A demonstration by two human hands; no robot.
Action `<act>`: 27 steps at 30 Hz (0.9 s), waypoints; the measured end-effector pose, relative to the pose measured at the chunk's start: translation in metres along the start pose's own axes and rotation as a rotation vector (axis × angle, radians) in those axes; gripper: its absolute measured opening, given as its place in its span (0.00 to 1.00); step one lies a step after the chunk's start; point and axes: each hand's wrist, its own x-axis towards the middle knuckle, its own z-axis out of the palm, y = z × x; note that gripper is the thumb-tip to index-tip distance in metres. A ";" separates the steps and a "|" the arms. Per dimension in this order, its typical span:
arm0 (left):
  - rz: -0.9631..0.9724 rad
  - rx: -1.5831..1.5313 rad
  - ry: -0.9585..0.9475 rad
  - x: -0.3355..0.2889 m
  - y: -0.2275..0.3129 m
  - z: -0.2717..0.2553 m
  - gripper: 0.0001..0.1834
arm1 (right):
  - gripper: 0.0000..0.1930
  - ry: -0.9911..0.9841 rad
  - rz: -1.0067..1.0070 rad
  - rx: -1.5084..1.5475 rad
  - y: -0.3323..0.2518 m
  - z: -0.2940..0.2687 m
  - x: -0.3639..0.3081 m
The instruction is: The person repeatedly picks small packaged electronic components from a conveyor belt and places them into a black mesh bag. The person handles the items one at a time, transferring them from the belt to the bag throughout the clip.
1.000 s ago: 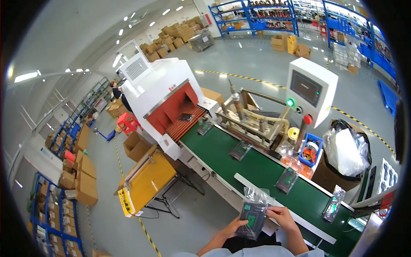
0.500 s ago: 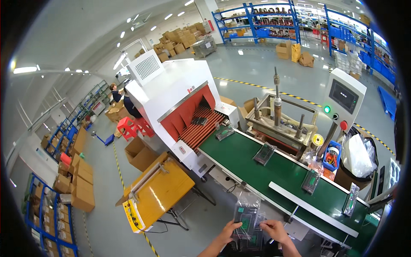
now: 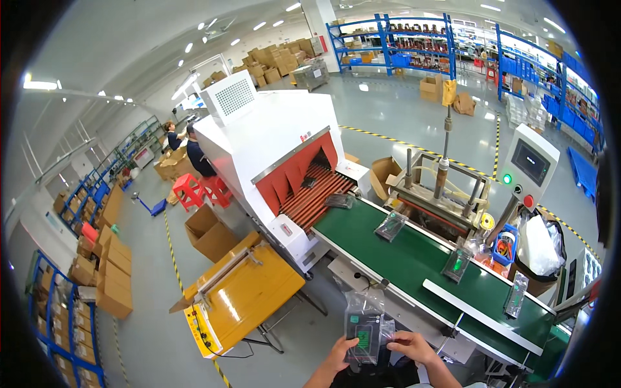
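In the head view, held at the lower centre of the frame: a flat dark package (image 3: 366, 339) with green patches, tilted up toward the camera, with loose clear plastic rising above its top edge. Gripped at its lower left by the left hand (image 3: 341, 354), thumb laid over the front. Pinched between the fingertips of the right hand (image 3: 417, 348), just beside the package's right edge: some clear film (image 3: 388, 327). Impossible to tell whether part of the same wrapping.

Running from mid-frame toward the lower right: a green conveyor belt (image 3: 420, 253), with similar bagged packages (image 3: 457, 265) lying well apart along it, and a white rail (image 3: 482, 317) over its near side. At the belt's upper-left end, a white machine (image 3: 284, 129) with red curtain strips (image 3: 278, 184) hanging above brown rollers (image 3: 314, 204).

Left of the hands, a yellow table (image 3: 252, 291). Toward the right edge, a control panel (image 3: 532, 167) with a lit green button, and below it a blue bin (image 3: 504, 244). At upper left, beyond red stools (image 3: 189, 192), two people (image 3: 173, 137).
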 end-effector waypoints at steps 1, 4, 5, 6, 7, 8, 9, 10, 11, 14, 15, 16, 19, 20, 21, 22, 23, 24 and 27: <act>0.000 0.010 -0.021 0.000 -0.001 0.001 0.19 | 0.13 -0.003 0.016 -0.038 -0.001 -0.002 -0.002; -0.008 0.091 -0.039 0.003 -0.008 0.010 0.20 | 0.11 0.063 -0.059 -0.060 0.000 -0.009 -0.011; -0.015 0.127 -0.038 0.004 -0.010 0.016 0.21 | 0.10 0.094 -0.073 -0.094 0.001 -0.013 -0.015; 0.062 0.307 -0.013 0.002 -0.009 0.030 0.23 | 0.10 0.125 -0.086 -0.126 0.002 -0.019 -0.020; 0.141 0.488 0.007 -0.001 -0.009 0.047 0.25 | 0.09 0.157 -0.098 -0.159 0.004 -0.025 -0.026; 0.171 0.488 -0.033 0.003 -0.008 0.057 0.26 | 0.09 0.185 -0.116 -0.166 0.005 -0.030 -0.033; 0.196 0.487 -0.074 0.005 -0.007 0.068 0.28 | 0.09 0.212 -0.134 -0.175 0.007 -0.037 -0.041; 0.158 0.305 -0.170 0.015 -0.006 0.070 0.30 | 0.09 0.239 -0.152 -0.184 0.008 -0.044 -0.049; 0.124 0.125 -0.260 0.024 -0.004 0.075 0.32 | 0.08 0.258 -0.145 -0.194 0.010 -0.054 -0.058; 0.132 -0.069 -0.392 0.038 -0.003 0.099 0.34 | 0.08 0.337 -0.083 -0.187 0.016 -0.088 -0.091; 0.155 -0.078 -0.412 0.040 -0.005 0.106 0.34 | 0.08 0.357 -0.069 -0.182 0.022 -0.101 -0.100; 0.139 -0.082 -0.413 0.043 -0.011 0.110 0.35 | 0.08 0.372 -0.055 -0.179 0.028 -0.115 -0.108; 0.030 -0.129 -0.479 0.051 -0.042 0.111 0.36 | 0.08 0.381 -0.050 -0.121 0.029 -0.147 -0.127; -0.003 -0.165 -0.474 0.051 -0.055 0.113 0.36 | 0.08 0.381 -0.040 -0.120 0.030 -0.157 -0.131; -0.029 -0.200 -0.465 0.051 -0.068 0.116 0.36 | 0.08 0.372 -0.032 -0.117 0.026 -0.165 -0.133; -0.053 -0.237 -0.455 0.050 -0.080 0.118 0.36 | 0.08 0.332 0.024 -0.105 0.020 -0.173 -0.136; -0.069 -0.244 -0.444 0.048 -0.091 0.120 0.36 | 0.09 0.303 0.019 -0.091 0.021 -0.179 -0.134; -0.084 -0.252 -0.432 0.045 -0.100 0.122 0.37 | 0.09 0.273 0.015 -0.076 0.023 -0.185 -0.132; -0.080 -0.224 -0.368 0.034 -0.115 0.123 0.39 | 0.09 0.207 0.002 -0.006 0.021 -0.185 -0.117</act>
